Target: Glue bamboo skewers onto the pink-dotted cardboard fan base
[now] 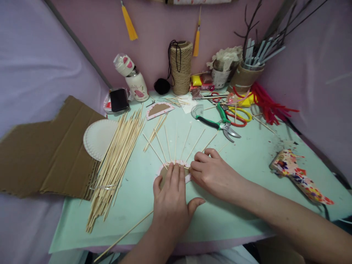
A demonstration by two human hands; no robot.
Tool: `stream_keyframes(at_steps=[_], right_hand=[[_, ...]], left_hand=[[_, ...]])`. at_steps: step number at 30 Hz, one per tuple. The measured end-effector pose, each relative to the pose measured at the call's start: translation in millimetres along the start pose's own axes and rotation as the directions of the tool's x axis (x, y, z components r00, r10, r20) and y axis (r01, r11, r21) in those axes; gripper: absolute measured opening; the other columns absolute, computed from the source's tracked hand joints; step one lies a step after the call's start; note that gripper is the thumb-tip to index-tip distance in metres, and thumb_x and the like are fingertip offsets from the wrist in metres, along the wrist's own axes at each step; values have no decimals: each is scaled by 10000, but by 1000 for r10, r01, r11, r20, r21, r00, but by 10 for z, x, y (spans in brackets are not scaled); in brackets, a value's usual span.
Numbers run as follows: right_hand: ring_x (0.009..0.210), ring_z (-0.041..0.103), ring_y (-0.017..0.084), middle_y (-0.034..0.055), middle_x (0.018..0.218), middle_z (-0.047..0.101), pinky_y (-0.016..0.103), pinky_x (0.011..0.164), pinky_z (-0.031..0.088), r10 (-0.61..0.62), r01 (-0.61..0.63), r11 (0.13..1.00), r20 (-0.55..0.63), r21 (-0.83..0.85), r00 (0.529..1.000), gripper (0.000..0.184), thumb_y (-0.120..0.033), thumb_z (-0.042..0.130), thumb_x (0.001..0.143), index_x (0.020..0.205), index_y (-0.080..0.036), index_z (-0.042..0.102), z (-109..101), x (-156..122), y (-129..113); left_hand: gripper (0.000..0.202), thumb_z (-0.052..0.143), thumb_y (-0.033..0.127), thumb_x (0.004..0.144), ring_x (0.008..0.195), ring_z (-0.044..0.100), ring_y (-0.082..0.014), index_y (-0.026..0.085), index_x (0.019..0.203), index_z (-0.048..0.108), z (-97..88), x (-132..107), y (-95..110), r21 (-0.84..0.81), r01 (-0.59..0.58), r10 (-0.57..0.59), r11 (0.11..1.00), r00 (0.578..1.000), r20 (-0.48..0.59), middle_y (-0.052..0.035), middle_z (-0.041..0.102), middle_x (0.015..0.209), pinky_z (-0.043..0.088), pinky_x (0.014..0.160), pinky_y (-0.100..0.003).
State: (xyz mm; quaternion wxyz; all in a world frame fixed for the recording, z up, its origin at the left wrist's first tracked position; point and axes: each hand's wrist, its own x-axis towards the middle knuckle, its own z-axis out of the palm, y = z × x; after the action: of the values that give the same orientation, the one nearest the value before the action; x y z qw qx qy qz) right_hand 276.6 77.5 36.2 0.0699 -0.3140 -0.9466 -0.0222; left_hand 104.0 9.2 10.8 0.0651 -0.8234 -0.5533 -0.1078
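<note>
My left hand lies flat, fingers stretched, pressing on a pink-edged cardboard half-disc on the pale green table. Several thin bamboo skewers fan out from under that half-disc towards the back. My right hand rests beside it on the right, fingers curled at the rim, pinching the end of one skewer. A big loose pile of skewers lies to the left.
A white paper plate and torn brown cardboard lie left. Behind: a second pink half-disc, twine spool, flask, phone, green pliers, scissors, red pipe cleaners. A floral wrapped object lies right.
</note>
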Motion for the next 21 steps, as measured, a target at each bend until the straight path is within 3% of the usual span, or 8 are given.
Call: stream_keyframes(at_steps=[21], right_hand=[[840, 451, 193, 25, 736, 622, 386, 776, 228, 4, -4, 1000, -12, 8, 1000, 182, -217, 619, 914, 749, -155, 663, -10, -7, -6]], left_hand=[[853, 179, 719, 914, 1341, 451, -293, 74, 1372, 500, -33, 7, -9, -62, 19, -17, 998, 999, 28, -202, 533, 1410, 328, 1006, -477]])
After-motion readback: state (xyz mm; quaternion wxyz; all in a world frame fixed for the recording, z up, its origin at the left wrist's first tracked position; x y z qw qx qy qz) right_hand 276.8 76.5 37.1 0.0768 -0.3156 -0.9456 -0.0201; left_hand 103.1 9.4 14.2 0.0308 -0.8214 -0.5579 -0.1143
